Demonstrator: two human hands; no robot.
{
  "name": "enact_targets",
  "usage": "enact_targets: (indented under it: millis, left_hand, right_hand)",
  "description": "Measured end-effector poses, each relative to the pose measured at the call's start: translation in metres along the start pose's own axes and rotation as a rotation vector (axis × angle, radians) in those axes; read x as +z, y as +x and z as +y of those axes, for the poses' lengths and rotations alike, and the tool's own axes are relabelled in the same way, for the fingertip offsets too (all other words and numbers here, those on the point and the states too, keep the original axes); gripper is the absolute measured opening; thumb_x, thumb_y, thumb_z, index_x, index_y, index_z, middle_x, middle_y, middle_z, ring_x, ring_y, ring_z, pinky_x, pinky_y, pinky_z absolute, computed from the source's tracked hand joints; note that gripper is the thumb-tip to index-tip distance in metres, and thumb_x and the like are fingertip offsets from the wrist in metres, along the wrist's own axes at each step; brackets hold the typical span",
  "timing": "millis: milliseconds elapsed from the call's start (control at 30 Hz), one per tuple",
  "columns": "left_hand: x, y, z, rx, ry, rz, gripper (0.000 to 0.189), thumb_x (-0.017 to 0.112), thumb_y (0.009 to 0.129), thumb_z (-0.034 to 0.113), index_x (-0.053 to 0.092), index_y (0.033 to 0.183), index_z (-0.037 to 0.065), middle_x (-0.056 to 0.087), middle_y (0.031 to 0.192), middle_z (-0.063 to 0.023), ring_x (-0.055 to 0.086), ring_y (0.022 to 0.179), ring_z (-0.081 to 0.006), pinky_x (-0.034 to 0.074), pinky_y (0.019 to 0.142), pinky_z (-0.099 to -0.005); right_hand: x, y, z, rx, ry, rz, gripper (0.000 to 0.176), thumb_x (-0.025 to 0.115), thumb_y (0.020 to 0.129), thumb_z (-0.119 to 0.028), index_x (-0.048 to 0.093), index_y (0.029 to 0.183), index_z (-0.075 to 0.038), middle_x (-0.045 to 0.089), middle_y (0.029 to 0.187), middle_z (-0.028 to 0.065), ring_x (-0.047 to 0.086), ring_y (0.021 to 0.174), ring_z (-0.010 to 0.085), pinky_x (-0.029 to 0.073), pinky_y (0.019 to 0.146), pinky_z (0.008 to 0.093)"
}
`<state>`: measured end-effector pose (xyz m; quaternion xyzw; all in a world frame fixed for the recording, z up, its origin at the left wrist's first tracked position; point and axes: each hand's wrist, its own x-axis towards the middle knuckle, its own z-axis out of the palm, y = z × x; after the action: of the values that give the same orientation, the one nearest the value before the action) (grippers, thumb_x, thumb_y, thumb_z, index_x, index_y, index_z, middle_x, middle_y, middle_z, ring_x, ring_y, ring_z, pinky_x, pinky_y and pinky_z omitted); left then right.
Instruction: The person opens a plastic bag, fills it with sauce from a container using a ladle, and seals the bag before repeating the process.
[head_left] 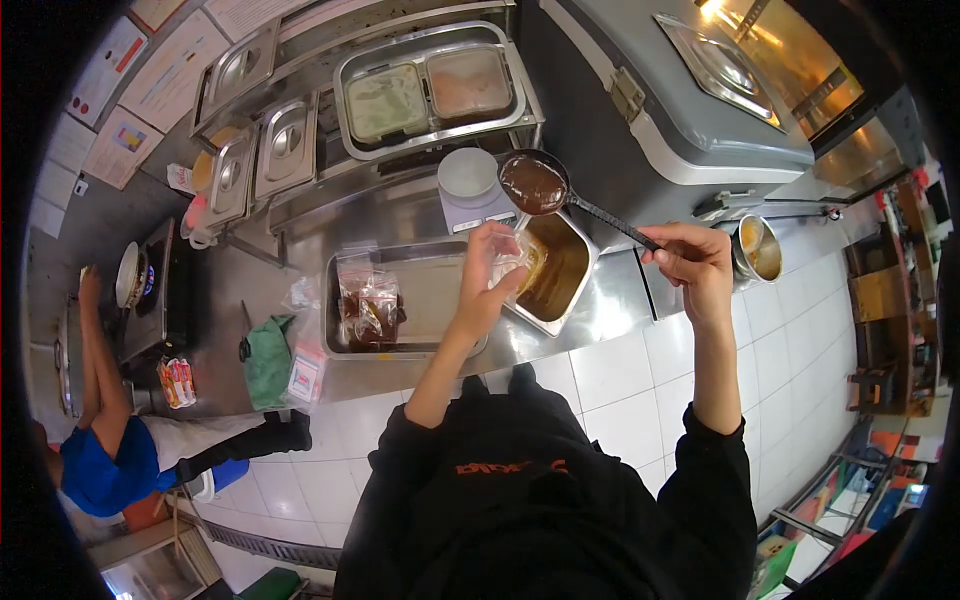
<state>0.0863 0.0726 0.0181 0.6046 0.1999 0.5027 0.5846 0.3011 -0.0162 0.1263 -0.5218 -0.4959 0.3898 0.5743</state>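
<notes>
My right hand (693,262) grips the black handle of a ladle (534,183), whose bowl is full of dark brown sauce and hangs level beside a white round container (468,174). That container sits on a small scale (478,216). My left hand (492,272) holds a clear plastic bag (512,257) over the left edge of a deep metal pan (560,285) with brown sauce on its walls. To the left, filled bags of dark sauce (370,310) lie in a shallow metal tray (435,290).
Lidded steel pans (287,147) and a tray with two filled containers (430,95) stand at the back. A grey appliance (700,110) is at right, near a metal pot (760,248). A green cloth (268,362) lies left. Another person (110,450) works at far left.
</notes>
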Motion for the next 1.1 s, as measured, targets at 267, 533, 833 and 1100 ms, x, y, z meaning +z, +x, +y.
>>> enact_targets:
  millis: [267, 533, 833, 1100]
  left_hand:
    - [0.009, 0.011, 0.018, 0.009, -0.052, -0.003, 0.053, 0.064, 0.074, 0.017, 0.034, 0.117, 0.006, 0.044, 0.101, -0.0052, 0.043, 0.094, -0.0144, 0.033, 0.087, -0.0292]
    - [0.014, 0.016, 0.023, 0.006, -0.090, -0.035, 0.054, 0.063, 0.075, 0.018, 0.033, 0.119, 0.008, 0.044, 0.110, -0.0062, 0.043, 0.098, -0.0142, 0.035, 0.084, -0.0294]
    - [0.017, 0.020, 0.025, 0.061, -0.108, -0.030, 0.055, 0.063, 0.076, 0.017, 0.033, 0.120, 0.006, 0.043, 0.111, -0.0053, 0.042, 0.098, -0.0138, 0.033, 0.086, -0.0277]
    - [0.016, 0.022, 0.023, 0.082, -0.151, -0.062, 0.053, 0.063, 0.076, 0.014, 0.033, 0.119, 0.005, 0.041, 0.110, -0.0056, 0.042, 0.100, -0.0137, 0.034, 0.086, -0.0279]
  right_hand:
    - [0.010, -0.004, -0.008, -0.084, -0.085, 0.029, 0.029, 0.057, 0.067, 0.009, 0.066, 0.093, 0.000, 0.060, 0.067, 0.0026, 0.035, 0.049, 0.0014, 0.023, 0.044, 0.0166]
    - [0.014, -0.007, -0.017, -0.136, -0.224, 0.075, 0.030, 0.057, 0.064, 0.011, 0.067, 0.090, -0.001, 0.059, 0.069, 0.0038, 0.044, 0.055, 0.0047, 0.028, 0.048, 0.0169]
    - [0.020, -0.007, -0.016, -0.360, -0.372, 0.135, 0.028, 0.054, 0.064, 0.015, 0.066, 0.086, 0.002, 0.062, 0.072, 0.0108, 0.060, 0.066, 0.0152, 0.044, 0.060, 0.0222]
    - [0.022, -0.005, -0.011, -0.517, -0.465, 0.190, 0.029, 0.052, 0.063, 0.016, 0.067, 0.083, 0.001, 0.061, 0.070, 0.0096, 0.057, 0.062, 0.0145, 0.042, 0.056, 0.0216]
